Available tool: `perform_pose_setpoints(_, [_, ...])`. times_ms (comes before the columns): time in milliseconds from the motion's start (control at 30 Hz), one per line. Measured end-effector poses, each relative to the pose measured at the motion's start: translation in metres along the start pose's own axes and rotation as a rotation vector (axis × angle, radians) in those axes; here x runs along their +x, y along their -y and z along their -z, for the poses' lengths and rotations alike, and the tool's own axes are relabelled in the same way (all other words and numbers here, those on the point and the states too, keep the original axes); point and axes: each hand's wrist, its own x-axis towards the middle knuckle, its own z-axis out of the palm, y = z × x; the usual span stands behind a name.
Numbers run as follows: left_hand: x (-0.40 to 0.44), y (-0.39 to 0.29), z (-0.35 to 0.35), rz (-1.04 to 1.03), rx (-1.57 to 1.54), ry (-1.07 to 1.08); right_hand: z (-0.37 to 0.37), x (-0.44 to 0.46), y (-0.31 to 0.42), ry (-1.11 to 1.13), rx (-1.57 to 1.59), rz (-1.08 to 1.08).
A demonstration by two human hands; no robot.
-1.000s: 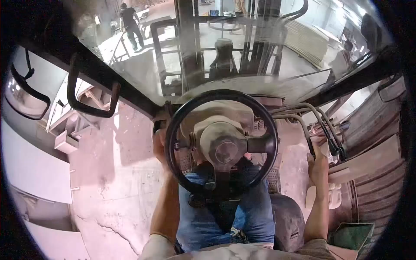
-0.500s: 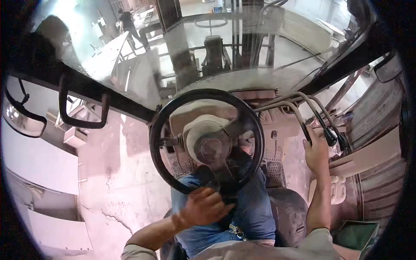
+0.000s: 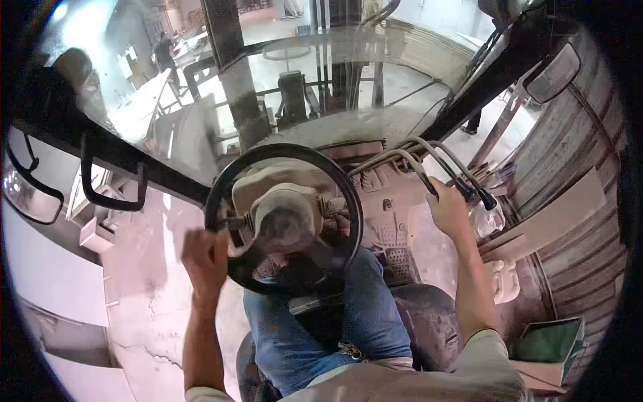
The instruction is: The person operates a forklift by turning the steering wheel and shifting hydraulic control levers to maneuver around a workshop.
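The black steering wheel (image 3: 353, 201) of a forklift-like vehicle stands in front of my lap. At its left rim my left hand (image 3: 205, 260) is closed in a fist on the wheel, slightly blurred; whether it grips the rim or a knob is hidden. My right hand (image 3: 447, 209) wraps round the black grip of the nearest bent metal control lever (image 3: 402, 155). More levers with black knobs (image 3: 487, 199) stand just to the right of that hand. Below the wheel are my legs in blue jeans (image 3: 375, 315).
Pedals (image 3: 398, 258) sit on the floor plate beyond my knees. A mast (image 3: 236, 87) rises behind the front glass. Mirrors (image 3: 552, 72) hang at both sides. A person (image 3: 163, 52) stands far left; another person's leg (image 3: 473, 120) shows right. A corrugated wall (image 3: 586, 234) runs close along the right.
My left hand has swung from the wheel's bottom up to its left side, and the wheel has turned. The scene outside has shifted left. My right hand stays on the lever.
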Motion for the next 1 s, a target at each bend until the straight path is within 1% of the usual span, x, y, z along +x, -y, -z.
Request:
perform_pose_setpoints(33, [-0.043,-0.012,0.002,-0.017,-0.076,0.055,-0.003,0.003,0.000,0.011,0.002,0.010])
perform_pose_setpoints(67, [-0.077,-0.033,-0.011,-0.069,-0.102,0.098,-0.010,0.010,-0.003,0.010,0.003,0.010])
perform_pose_setpoints(100, [-0.091,-0.067,-0.021,-0.061,-0.198,0.183,-0.018,0.018,-0.009,-0.017,0.010,0.064])
perform_pose_setpoints(133, [-0.079,-0.108,-0.039,-0.170,-0.202,0.159,-0.021,0.024,-0.009,-0.043,0.017,0.117])
perform_pose_setpoints(167, [-0.073,-0.137,-0.064,-0.120,-0.212,0.213,-0.021,0.027,-0.010,-0.045,0.018,0.117])
perform_pose_setpoints(200, [-0.066,-0.157,-0.102,-0.236,-0.229,0.104,-0.017,0.031,-0.009,0.000,0.031,0.120])
perform_pose_setpoints(267, [-0.009,-0.186,-0.160,-0.357,-0.204,0.069,-0.009,0.040,-0.012,0.081,0.054,0.091])
perform_pose_setpoints(300, [0.037,-0.176,-0.187,-0.366,-0.225,0.031,-0.011,0.048,-0.012,0.117,0.064,0.060])
perform_pose_setpoints(333, [0.087,-0.150,-0.204,-0.307,-0.145,-0.040,-0.025,0.058,-0.009,0.065,-0.013,0.141])
perform_pose_setpoints(367, [0.133,-0.122,-0.192,-0.095,-0.046,-0.028,-0.036,0.065,-0.016,0.005,0.023,0.206])
perform_pose_setpoints(433, [0.163,-0.043,-0.168,-0.040,-0.039,-0.172,-0.029,0.068,-0.017,-0.003,0.031,0.184])
perform_pose_setpoints(500, [0.126,0.008,-0.110,0.148,-0.051,-0.035,-0.034,0.078,-0.025,0.012,0.010,0.104])
perform_pose_setpoints(567, [0.062,0.033,-0.095,-0.046,-0.074,-0.185,-0.029,0.087,-0.032,0.008,-0.021,0.122])
perform_pose_setpoints(600, [0.034,0.025,-0.089,-0.044,-0.084,-0.192,-0.033,0.097,-0.041,0.030,-0.013,0.083])
perform_pose_setpoints(633, [0.009,0.011,-0.090,-0.039,-0.111,-0.192,-0.023,0.100,-0.029,0.023,-0.031,0.081])
perform_pose_setpoints(700, [-0.021,-0.017,-0.095,0.049,-0.164,-0.127,-0.026,0.119,-0.031,0.042,-0.073,0.087])
perform_pose_setpoints(733, [-0.033,-0.027,-0.106,0.017,-0.165,-0.121,-0.029,0.129,-0.036,0.038,-0.074,0.088])
perform_pose_setpoints(767, [-0.042,-0.036,-0.120,-0.014,-0.166,-0.114,-0.034,0.139,-0.042,-0.003,-0.092,0.143])
perform_pose_setpoints(800, [-0.042,-0.048,-0.124,-0.047,-0.205,-0.066,-0.038,0.147,-0.044,-0.041,-0.106,0.197])
perform_pose_setpoints(833, [-0.040,-0.059,-0.130,-0.079,-0.243,-0.019,-0.039,0.153,-0.040,-0.042,-0.104,0.197])
perform_pose_setpoints(900, [-0.038,-0.073,-0.153,-0.121,-0.243,0.006,-0.037,0.163,-0.032,0.018,-0.100,0.143])
perform_pose_setpoints(933, [-0.035,-0.079,-0.164,-0.161,-0.245,0.032,-0.043,0.171,-0.036,-0.025,-0.107,0.218])
perform_pose_setpoints(1000, [-0.024,-0.088,-0.179,-0.182,-0.269,0.043,-0.050,0.179,-0.037,-0.033,-0.090,0.194])
